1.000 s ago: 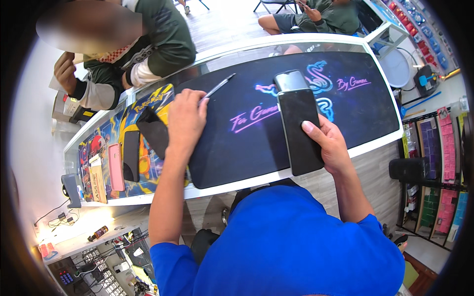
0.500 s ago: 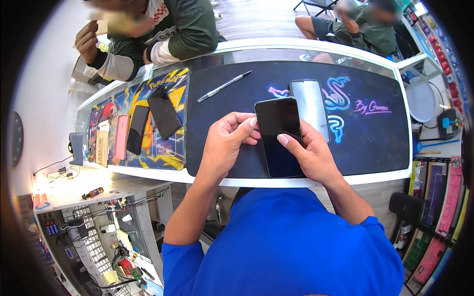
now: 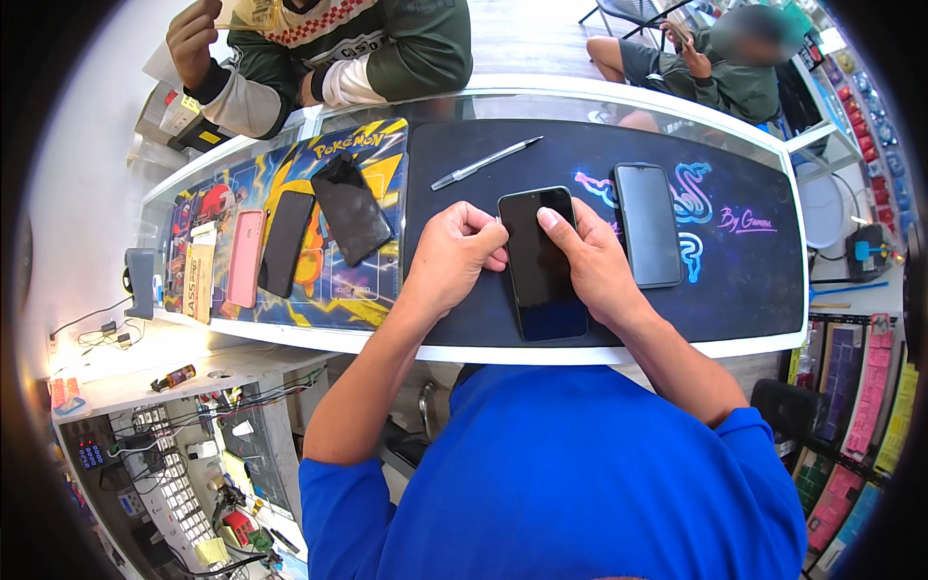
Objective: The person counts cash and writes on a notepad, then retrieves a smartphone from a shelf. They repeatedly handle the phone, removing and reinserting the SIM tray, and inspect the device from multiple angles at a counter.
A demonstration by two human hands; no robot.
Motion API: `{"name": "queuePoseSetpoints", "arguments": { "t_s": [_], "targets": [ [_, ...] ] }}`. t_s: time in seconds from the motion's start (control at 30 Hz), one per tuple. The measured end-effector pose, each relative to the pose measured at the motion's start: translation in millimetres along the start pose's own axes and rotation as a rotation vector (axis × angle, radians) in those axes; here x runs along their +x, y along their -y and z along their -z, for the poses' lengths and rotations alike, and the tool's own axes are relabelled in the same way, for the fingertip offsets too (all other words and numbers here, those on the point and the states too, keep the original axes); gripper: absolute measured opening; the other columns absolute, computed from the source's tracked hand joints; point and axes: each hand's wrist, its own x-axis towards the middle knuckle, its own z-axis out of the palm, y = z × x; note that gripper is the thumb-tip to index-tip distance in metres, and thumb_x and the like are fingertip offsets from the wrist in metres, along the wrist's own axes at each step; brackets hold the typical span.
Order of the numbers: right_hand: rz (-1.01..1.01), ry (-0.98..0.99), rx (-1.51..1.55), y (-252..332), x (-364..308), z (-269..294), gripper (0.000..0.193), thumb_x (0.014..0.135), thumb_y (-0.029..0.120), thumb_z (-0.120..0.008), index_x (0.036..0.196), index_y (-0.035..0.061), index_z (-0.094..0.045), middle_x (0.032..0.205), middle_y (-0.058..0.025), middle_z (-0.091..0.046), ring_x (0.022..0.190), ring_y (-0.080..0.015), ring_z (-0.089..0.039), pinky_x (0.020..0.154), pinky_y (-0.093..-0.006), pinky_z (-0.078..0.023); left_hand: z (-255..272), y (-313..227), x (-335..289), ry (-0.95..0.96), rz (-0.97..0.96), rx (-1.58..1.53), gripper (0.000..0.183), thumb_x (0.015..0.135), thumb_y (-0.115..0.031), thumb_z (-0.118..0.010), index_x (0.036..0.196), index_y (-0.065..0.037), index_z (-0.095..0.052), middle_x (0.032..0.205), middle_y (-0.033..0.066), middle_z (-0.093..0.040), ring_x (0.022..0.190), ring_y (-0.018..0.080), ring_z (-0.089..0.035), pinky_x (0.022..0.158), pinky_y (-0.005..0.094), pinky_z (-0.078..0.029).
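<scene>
My right hand [image 3: 599,259] grips a black smartphone [image 3: 543,290] with a dark screen, its thumb lying across the upper part of the glass. Finger and thumb of my left hand [image 3: 456,253] are pinched together at the phone's upper left edge. Whatever sits in that pinch is too small to make out. Just right of the held phone, a second phone [image 3: 650,227] with a greyish, reflecting screen lies flat on the dark mat [image 3: 464,319]. Beyond my left hand rests a clear pen [image 3: 486,162].
On the colourful mat [image 3: 358,304] at left lie a black phone [image 3: 351,211], another dark phone [image 3: 287,244], a pink phone case [image 3: 246,259] and a flat box [image 3: 200,275]. A person's sleeve [image 3: 416,58] leans on the counter's far edge. A cluttered workbench [image 3: 222,365] stands lower left.
My right thumb and fingers have slid up along the phone. The view has turned, so the mats and the things on them appear farther right. The held phone no longer overlaps the second one.
</scene>
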Motion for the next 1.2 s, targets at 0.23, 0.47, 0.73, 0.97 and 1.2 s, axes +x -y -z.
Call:
{"name": "queuePoseSetpoints", "arguments": {
  "t_s": [0.23,0.47,0.73,0.97,1.2],
  "targets": [
    [0.017,-0.049,0.031,-2.3,10.1,-6.4,0.031,0.115,0.030,-0.061,0.132,0.0044,-0.064,0.114,-0.0043,-0.072,0.097,-0.0078,-0.068,0.085,-0.0271,-0.059,11.1,-0.2,3.3,0.083,-0.011,-0.233,0.023,0.107,-0.024,-0.073,0.109,-0.002,-0.065,0.094,0.0038,-0.069,0.087,0.0117,-0.070,0.082,0.0281,-0.061],
    [0.002,-0.049,-0.002,-2.9,12.3,-6.1,0.033,0.115,0.029,-0.062,0.134,0.0027,-0.064,0.118,-0.0050,-0.073,0.101,-0.0089,-0.069,0.089,-0.0274,-0.059,23.4,13.3,11.3,0.108,-0.042,-0.245,0.027,0.108,-0.028,-0.073,0.116,-0.003,-0.068,0.100,0.0055,-0.073,0.090,0.0126,-0.072,0.086,0.0294,-0.062],
    [0.013,-0.049,-0.003,-1.6,13.4,-8.0,0.032,0.115,0.027,-0.062,0.134,0.0018,-0.063,0.119,-0.0061,-0.073,0.103,-0.0094,-0.070,0.090,-0.0279,-0.060,27.7,7.9,12.5,0.126,0.019,-0.263,0.026,0.109,-0.027,-0.071,0.115,-0.002,-0.066,0.105,0.0088,-0.075,0.094,0.0146,-0.074,0.087,0.0296,-0.063],
    [0.011,-0.029,0.037,-2.4,14.2,-4.5,0.032,0.114,0.028,-0.062,0.134,0.0026,-0.064,0.119,-0.0059,-0.074,0.103,-0.0098,-0.070,0.090,-0.0279,-0.060,31.6,3.4,10.1,0.115,0.058,-0.250,0.030,0.109,-0.029,-0.071,0.118,-0.001,-0.066,0.103,0.0095,-0.075,0.092,0.0148,-0.074,0.084,0.0289,-0.063],
    [0.011,-0.075,0.170,-2.3,12.6,4.0,0.037,0.113,0.027,-0.061,0.140,0.0021,-0.062,0.122,-0.0111,-0.074,0.105,-0.0167,-0.074,0.093,-0.0336,-0.061,32.5,-3.1,13.9,-0.068,-0.336,0.452,0.018,0.104,-0.020,-0.076,0.110,-0.004,-0.071,0.099,0.0055,-0.073,0.083,0.0179,-0.071,0.074,0.0330,-0.058]
  ]
}}
